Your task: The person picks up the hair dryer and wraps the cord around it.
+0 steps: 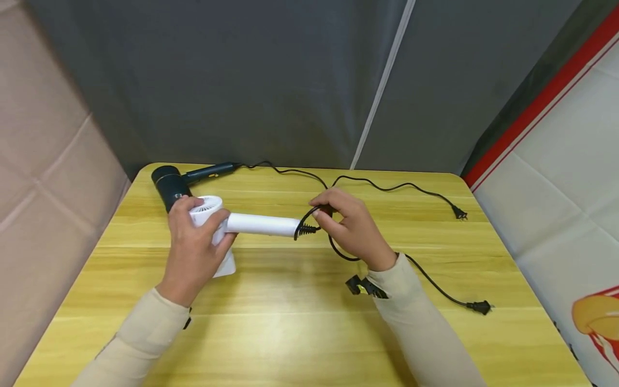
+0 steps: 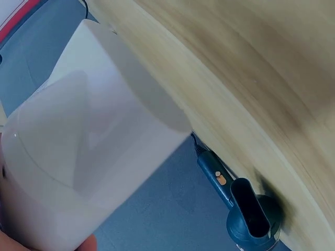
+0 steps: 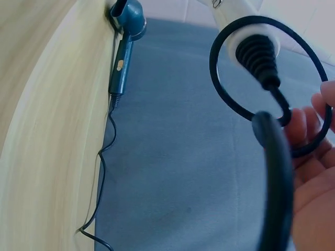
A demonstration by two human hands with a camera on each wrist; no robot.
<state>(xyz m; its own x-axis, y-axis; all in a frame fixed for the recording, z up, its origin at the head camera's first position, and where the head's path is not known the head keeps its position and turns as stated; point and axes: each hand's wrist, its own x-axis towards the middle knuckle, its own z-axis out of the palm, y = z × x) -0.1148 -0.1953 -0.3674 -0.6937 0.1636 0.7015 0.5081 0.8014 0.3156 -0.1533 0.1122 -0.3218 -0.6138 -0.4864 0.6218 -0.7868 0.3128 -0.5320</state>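
Note:
My left hand (image 1: 191, 250) grips a white hair dryer (image 1: 263, 224) by its head, fingers and thumb around the barrel. Its handle points right, and its flat nozzle fills much of the left wrist view (image 2: 131, 104). My right hand (image 1: 355, 228) pinches the black cord (image 3: 215, 78) close to the handle's end. There the cord bends into a small loop around the ribbed sleeve (image 3: 256, 55) in the right wrist view. From the right hand the cord runs under the forearm to a black plug (image 1: 479, 307) at the table's right.
Behind the left hand, a dark teal hair dryer (image 1: 169, 185) lies at the table's back left. Its thin cord (image 1: 300, 172) trails along the back edge to another plug (image 1: 459, 213). A grey curtain (image 1: 242, 80) hangs behind the wooden table (image 1: 290, 333).

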